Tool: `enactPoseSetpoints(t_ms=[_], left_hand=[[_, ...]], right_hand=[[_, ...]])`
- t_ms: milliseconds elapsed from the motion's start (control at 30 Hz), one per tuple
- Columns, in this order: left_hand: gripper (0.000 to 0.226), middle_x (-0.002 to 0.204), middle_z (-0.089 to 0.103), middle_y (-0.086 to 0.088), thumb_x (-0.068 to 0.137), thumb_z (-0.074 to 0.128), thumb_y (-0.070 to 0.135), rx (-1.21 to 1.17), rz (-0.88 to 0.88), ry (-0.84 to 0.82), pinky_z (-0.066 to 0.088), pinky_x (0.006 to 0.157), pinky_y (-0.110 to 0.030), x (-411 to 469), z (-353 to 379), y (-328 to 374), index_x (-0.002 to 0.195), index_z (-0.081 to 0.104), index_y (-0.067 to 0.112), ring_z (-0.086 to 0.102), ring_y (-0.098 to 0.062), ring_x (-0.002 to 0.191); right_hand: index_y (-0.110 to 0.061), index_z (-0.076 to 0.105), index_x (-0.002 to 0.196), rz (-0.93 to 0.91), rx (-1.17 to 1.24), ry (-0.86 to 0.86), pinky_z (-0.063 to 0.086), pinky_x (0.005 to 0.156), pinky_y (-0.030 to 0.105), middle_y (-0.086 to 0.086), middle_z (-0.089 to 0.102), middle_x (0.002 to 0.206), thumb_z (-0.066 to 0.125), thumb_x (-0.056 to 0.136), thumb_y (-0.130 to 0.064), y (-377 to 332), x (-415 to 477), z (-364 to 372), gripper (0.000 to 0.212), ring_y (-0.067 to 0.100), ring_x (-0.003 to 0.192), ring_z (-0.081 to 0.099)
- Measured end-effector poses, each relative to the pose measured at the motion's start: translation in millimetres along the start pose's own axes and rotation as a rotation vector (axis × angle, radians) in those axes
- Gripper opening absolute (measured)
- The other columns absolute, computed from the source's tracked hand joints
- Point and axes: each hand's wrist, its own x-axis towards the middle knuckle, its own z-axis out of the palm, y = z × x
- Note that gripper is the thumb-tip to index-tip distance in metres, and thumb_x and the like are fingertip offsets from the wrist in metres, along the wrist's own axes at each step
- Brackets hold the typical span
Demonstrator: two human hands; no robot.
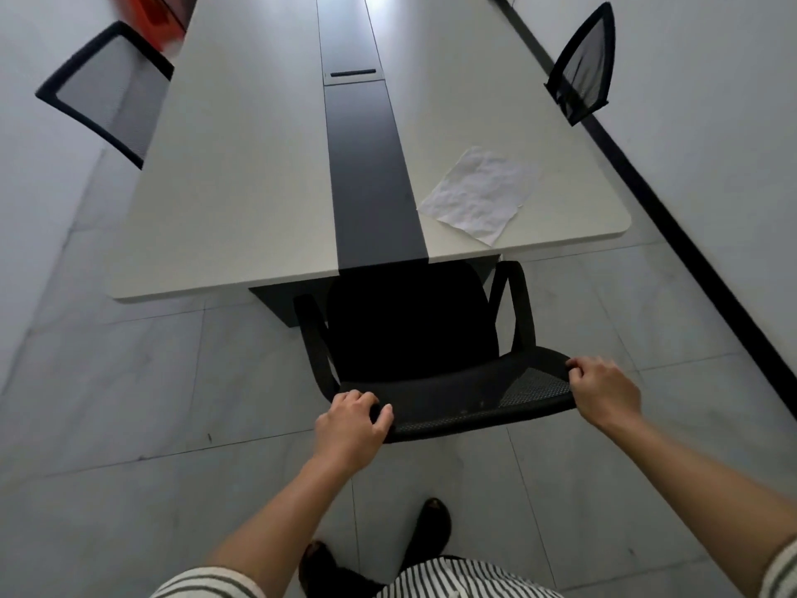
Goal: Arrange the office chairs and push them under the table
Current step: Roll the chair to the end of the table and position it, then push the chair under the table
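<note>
Fingers (379, 414) of both hands curl over the black chair's (414, 338) backrest top, arms outstretched, at the surface's (241, 174) near edge; three chairs visible, one paper sheet (478, 194)

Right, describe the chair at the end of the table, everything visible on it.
The chair is black, with a mesh backrest, a dark seat and two looped plastic armrests. It faces the white table at its near end, its seat front just under the edge, its back toward the person. The left hand and right hand grip the backrest's top corners. Its base and wheels are hidden.
</note>
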Motion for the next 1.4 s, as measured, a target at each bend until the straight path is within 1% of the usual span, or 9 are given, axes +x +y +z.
enactPoseSetpoints(t_ms=[100, 200, 333, 500, 667, 800, 1133, 1267, 1400], left_hand=[[0.034, 0.105, 0.058, 0.004, 0.089, 0.043, 0.045, -0.127, 0.016, -0.007, 0.048, 0.082, -0.036, -9, -13, -12, 0.105, 0.061, 0.022, 0.054, -0.016, 0.101], [0.029, 0.104, 0.057, 0.008, 0.088, 0.051, 0.041, -0.274, 0.024, 0.023, 0.049, 0.084, -0.032, -42, -30, -34, 0.107, 0.062, 0.022, 0.055, -0.011, 0.097], [0.02, 0.095, 0.068, 0.008, 0.088, 0.056, 0.036, -0.475, -0.074, 0.012, 0.048, 0.073, -0.017, -113, -54, -88, 0.102, 0.064, 0.024, 0.063, -0.003, 0.085], [0.003, 0.075, 0.074, 0.003, 0.076, 0.069, 0.035, -0.729, -0.37, 0.108, 0.052, 0.069, -0.022, -227, -59, -190, 0.073, 0.07, 0.035, 0.067, -0.001, 0.072], [0.007, 0.073, 0.074, -0.014, 0.08, 0.069, 0.012, -1.002, -0.701, 0.31, 0.05, 0.058, -0.025, -332, -56, -276, 0.076, 0.072, 0.017, 0.068, -0.026, 0.07], [0.005, 0.07, 0.072, -0.015, 0.082, 0.065, 0.004, -1.133, -0.884, 0.48, 0.045, 0.052, -0.028, -383, -54, -324, 0.08, 0.07, 0.005, 0.065, -0.029, 0.066], [0.012, 0.057, 0.072, 0.001, 0.086, 0.058, 0.0, -1.279, -0.914, 0.691, 0.045, 0.058, -0.031, -326, -116, -435, 0.082, 0.066, 0.007, 0.065, -0.023, 0.065], [0.011, 0.059, 0.072, 0.0, 0.085, 0.059, 0.0, -1.253, -0.916, 0.761, 0.048, 0.052, -0.024, -285, -174, -499, 0.083, 0.067, 0.007, 0.066, -0.02, 0.065], [0.011, 0.062, 0.074, 0.0, 0.085, 0.06, 0.0, -1.216, -0.881, 0.844, 0.047, 0.061, -0.033, -254, -246, -560, 0.083, 0.067, 0.008, 0.068, -0.024, 0.07]], right_hand=[[-0.016, 0.064, 0.114, -0.137, -0.011, 0.038, 0.044, 0.086, 0.04, 0.011, 0.066, 0.111, 0.051, 0.091, -0.026, -26, -15, -6, 0.029, 0.029, 0.103, 0.057], [-0.017, 0.062, 0.116, -0.314, 0.275, -0.04, 0.053, 0.078, 0.036, 0.003, 0.069, 0.1, 0.057, 0.091, -0.025, -73, -51, -8, 0.028, 0.02, 0.09, 0.064], [-0.021, 0.065, 0.11, -0.43, 0.603, -0.239, 0.056, 0.075, 0.029, -0.006, 0.07, 0.085, 0.062, 0.089, -0.023, -145, -120, 8, 0.022, 0.009, 0.081, 0.067], [-0.023, 0.068, 0.098, -0.469, 0.712, -0.516, 0.052, 0.067, 0.022, 0.001, 0.073, 0.08, 0.066, 0.086, -0.019, -213, -215, 42, 0.012, 0.009, 0.075, 0.069], [-0.02, 0.069, 0.096, -0.499, 0.654, -0.707, 0.049, 0.065, 0.022, 0.002, 0.075, 0.079, 0.066, 0.086, -0.018, -260, -288, 75, 0.011, 0.01, 0.073, 0.07], [-0.018, 0.07, 0.091, -0.5, 0.66, -0.756, 0.05, 0.064, 0.029, 0.002, 0.076, 0.079, 0.065, 0.086, -0.012, -301, -320, 89, 0.01, 0.017, 0.072, 0.071], [-0.018, 0.07, 0.09, -0.615, 0.597, -0.828, 0.05, 0.057, 0.023, 0.003, 0.077, 0.082, 0.064, 0.086, -0.009, -477, -318, 128, 0.011, 0.018, 0.073, 0.072], [-0.018, 0.07, 0.092, -0.664, 0.6, -0.836, 0.051, 0.062, 0.031, 0.001, 0.077, 0.081, 0.064, 0.086, -0.009, -579, -299, 145, 0.012, 0.02, 0.074, 0.072], [-0.018, 0.07, 0.095, -0.73, 0.62, -0.869, 0.053, 0.067, 0.036, -0.001, 0.077, 0.083, 0.065, 0.085, -0.015, -693, -284, 144, 0.012, 0.021, 0.077, 0.072]])
